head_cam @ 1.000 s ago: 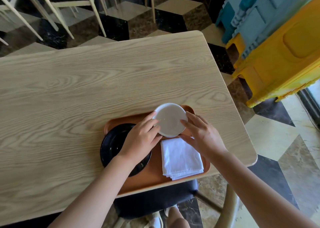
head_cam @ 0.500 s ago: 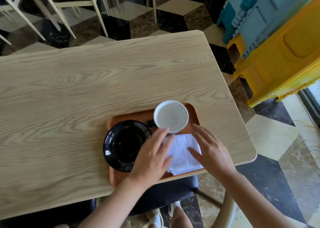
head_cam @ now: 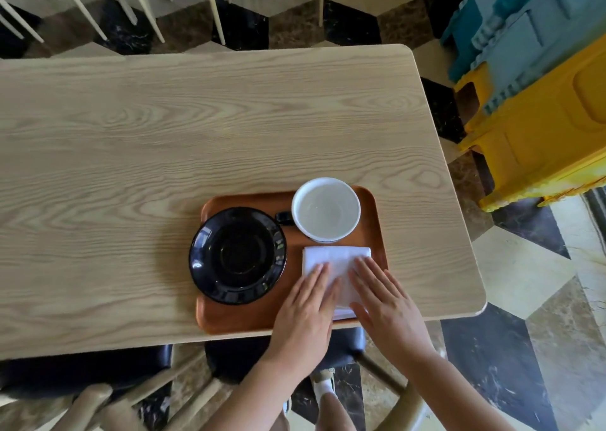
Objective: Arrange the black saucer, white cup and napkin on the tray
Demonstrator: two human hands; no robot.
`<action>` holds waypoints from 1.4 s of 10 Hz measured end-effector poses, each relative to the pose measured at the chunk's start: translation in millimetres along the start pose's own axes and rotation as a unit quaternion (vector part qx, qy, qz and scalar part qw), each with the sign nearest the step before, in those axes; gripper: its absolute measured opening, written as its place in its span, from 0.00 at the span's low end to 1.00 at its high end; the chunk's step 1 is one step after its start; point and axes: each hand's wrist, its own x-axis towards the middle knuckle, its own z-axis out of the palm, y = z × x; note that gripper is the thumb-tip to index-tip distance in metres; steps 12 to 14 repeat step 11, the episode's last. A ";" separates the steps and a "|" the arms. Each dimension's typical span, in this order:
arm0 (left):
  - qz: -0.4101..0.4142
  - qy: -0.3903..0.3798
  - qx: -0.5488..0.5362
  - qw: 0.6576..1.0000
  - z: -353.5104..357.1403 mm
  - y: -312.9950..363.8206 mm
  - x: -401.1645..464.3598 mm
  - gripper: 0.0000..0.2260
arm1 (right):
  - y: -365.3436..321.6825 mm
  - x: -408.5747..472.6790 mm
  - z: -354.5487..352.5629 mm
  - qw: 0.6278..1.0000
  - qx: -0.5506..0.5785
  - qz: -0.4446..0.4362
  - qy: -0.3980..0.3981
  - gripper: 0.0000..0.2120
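The folded white cloth napkin (head_cam: 334,260) lies at the near right of the rectangular orange-brown tray (head_cam: 242,319) on the pale wooden counter (head_cam: 164,135). The left hand (head_cam: 303,319) and right hand (head_cam: 387,306) rest flat on the napkin, fingers extended, gripping nothing. The round white cup (head_cam: 326,209) stands just beyond the napkin; the glossy black saucer (head_cam: 237,255) sits left.

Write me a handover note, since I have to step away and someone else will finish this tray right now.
Left hand and right hand: both flat, fingers open, pressing on the napkin, gripping nothing.
On the tray: black saucer on the left, white cup at the far right, upright and empty, napkin just in front of it.
Done: all three items are on the tray.
Left: probably just square up the napkin, then lift the hands away.
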 end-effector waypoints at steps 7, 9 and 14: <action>-0.039 0.003 -0.009 0.999 -2.8 -8.5 -14.5 0.26 | -14.7 4.7 9.5 1.000 -0.007 -0.002 -0.010 0.24; -0.049 -0.027 -0.037 0.998 -7.5 -7.1 -16.4 0.22 | -22.4 5.9 1.4 0.999 -0.014 0.023 -0.047 0.23; -0.054 -0.049 -0.046 0.996 -52.0 -5.1 -15.9 0.22 | -34.6 21.0 -43.7 0.998 0.003 0.044 -0.043 0.18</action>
